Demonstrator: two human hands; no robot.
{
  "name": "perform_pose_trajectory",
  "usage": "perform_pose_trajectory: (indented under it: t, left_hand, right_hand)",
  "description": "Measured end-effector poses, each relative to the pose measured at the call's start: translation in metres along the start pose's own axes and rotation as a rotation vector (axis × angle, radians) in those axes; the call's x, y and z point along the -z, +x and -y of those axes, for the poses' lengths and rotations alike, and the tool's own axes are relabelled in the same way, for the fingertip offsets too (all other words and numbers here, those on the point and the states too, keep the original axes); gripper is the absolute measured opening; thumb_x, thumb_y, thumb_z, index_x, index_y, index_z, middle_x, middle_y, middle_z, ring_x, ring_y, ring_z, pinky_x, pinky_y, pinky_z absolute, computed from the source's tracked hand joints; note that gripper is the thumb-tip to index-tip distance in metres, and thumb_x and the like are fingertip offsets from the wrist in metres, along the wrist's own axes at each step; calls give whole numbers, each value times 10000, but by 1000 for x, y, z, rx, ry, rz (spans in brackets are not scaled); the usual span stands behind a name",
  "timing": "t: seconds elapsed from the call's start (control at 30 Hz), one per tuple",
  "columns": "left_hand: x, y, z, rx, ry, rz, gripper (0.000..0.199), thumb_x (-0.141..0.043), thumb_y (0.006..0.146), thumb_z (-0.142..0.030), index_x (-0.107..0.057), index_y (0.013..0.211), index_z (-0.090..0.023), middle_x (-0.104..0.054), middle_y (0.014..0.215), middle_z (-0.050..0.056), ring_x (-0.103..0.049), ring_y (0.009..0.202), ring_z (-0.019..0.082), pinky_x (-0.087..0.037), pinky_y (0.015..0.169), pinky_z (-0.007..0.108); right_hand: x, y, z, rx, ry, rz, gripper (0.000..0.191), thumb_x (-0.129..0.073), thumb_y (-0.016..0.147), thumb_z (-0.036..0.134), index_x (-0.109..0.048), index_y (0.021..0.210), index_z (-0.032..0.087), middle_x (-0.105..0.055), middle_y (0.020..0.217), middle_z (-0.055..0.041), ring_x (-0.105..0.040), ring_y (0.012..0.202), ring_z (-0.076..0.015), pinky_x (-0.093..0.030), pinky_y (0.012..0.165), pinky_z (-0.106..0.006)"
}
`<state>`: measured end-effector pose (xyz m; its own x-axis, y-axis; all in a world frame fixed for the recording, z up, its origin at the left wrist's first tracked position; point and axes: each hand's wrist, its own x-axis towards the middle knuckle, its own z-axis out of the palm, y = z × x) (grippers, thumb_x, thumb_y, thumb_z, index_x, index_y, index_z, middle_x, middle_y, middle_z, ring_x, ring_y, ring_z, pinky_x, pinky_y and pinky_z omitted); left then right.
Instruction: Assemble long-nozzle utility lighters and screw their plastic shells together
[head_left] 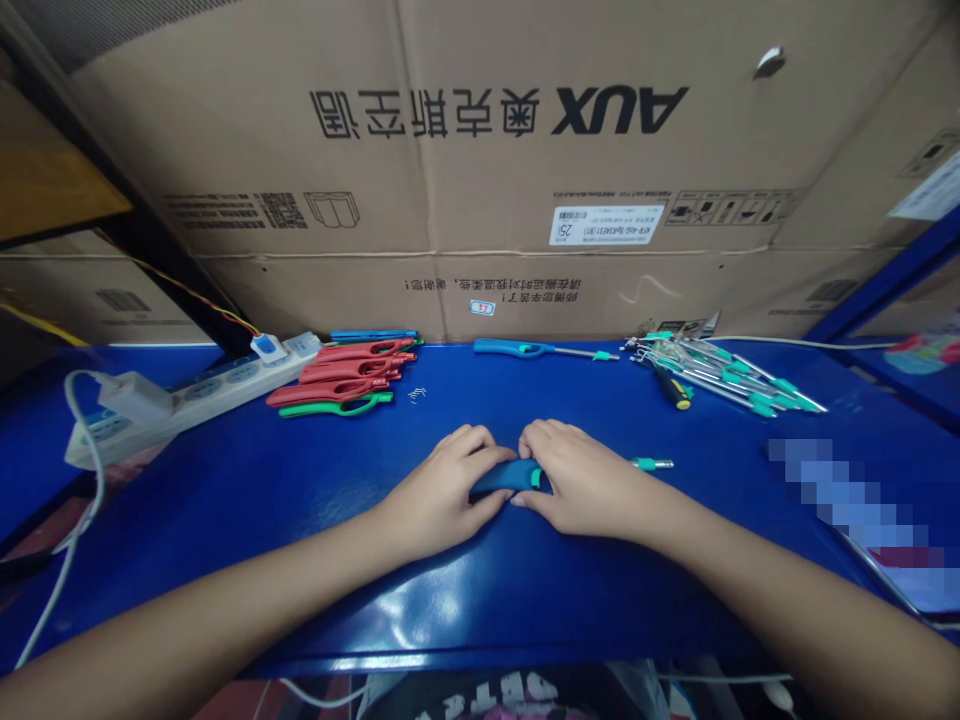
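Both hands are closed around one long-necked blue lighter [504, 478], held level just above the blue table. My left hand [457, 485] wraps the handle end. My right hand [577, 480] grips the front part, where a teal piece shows beside the thumb and fingers. Past my right hand a thin metal tube with a teal collar [646, 464] pokes out to the right. My palms hide much of the lighter's body. A similar blue lighter [510, 348] with its metal tube lies behind my hands at the back of the table.
Red lighter handles [345, 370] and a green handle [334, 404] lie back left, near tiny screws [417, 394] and a white power strip [202, 395]. At back right are metal tubes with teal parts [739, 375] and a screwdriver [671, 388]. A cardboard box [480, 220] stands behind.
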<state>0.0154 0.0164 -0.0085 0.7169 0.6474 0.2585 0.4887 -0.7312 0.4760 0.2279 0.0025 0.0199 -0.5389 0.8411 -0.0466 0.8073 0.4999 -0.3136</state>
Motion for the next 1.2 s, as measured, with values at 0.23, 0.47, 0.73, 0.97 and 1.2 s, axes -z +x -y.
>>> perform_pose_trajectory:
  t: [0.23, 0.47, 0.73, 0.97, 1.2]
  left_hand:
    - [0, -1, 0, -33, 79, 27, 296, -546, 996, -285, -574, 1282, -212, -587, 1097, 103, -549, 1022, 264, -496, 911, 433]
    - [-2, 3, 14, 24, -66, -21, 213, -490, 1036, -321, -541, 1209, -207, -577, 1163, 89, -533, 1082, 242, -450, 996, 427]
    - [3, 4, 19, 24, -63, -34, 209, -455, 1054, -326, -524, 1216, -213, -581, 1173, 76, -523, 1083, 230, -429, 985, 405]
    - [4, 3, 22, 32, -45, -15, 228, -464, 1050, -338, -538, 1227, -214, -574, 1173, 77, -505, 1080, 236, -416, 989, 409]
    - [6, 3, 26, 76, -104, -8, 275, -450, 1055, -373, -534, 1261, -211, -552, 1117, 66, -503, 1079, 229, -413, 994, 390]
  right_hand:
    - [0, 1, -5, 14, 46, -26, 282, -689, 868, 376, -536, 1003, 181, -633, 1057, -114, -583, 945, -262, -432, 810, -376]
    - [15, 3, -35, -52, 180, 3, 381, -791, 796, 447, -568, 989, 204, -638, 1050, -60, -584, 971, -236, -429, 798, -327]
    - [15, 7, -43, -63, 327, -52, 348, -790, 794, 398, -585, 1004, 210, -630, 1030, -31, -585, 849, -174, -433, 747, -296]
    - [10, 9, -46, -18, 314, -26, 369, -759, 819, 451, -537, 996, 216, -614, 983, -19, -544, 850, -179, -391, 739, -292]
    - [7, 11, -50, 10, 360, -72, 409, -766, 804, 494, -519, 974, 215, -559, 957, -11, -513, 805, -161, -393, 718, -284]
